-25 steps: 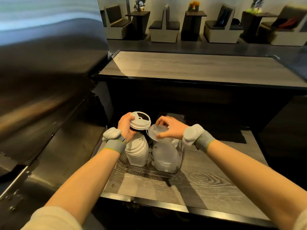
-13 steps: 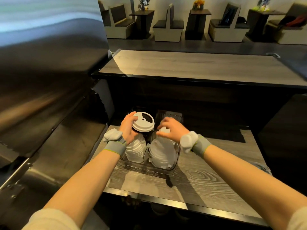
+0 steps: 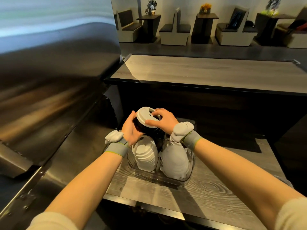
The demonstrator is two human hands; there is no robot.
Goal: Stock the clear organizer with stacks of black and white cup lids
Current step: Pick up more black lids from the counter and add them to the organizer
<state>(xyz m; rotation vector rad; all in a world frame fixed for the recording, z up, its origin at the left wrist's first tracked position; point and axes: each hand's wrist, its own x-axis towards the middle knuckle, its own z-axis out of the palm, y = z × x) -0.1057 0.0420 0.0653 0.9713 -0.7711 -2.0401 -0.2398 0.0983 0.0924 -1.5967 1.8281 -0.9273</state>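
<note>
Gripping, at frame centre: left hand (image 3: pixel 131 130) cupped against dark stack of black lids (image 3: pixel 141 126), right hand (image 3: pixel 163 119) pinching round white plastic cup lid (image 3: pixel 147 116) on top, seemingly above rear-left compartment of clear plastic organizer (image 3: pixel 191 165); two white lid stacks (image 3: pixel 145 156) in front compartments, lower centre.

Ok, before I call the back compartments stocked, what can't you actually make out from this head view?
- Black lid stack: mostly covered by the left hand, the right hand and the white lid on top; its height is unreadable.
- Back compartments of the clear organizer: hidden behind the hands and the white lid stacks.
- Right rear compartment: the wrist blocks it.
- Steel surface at left: blurred.
</note>
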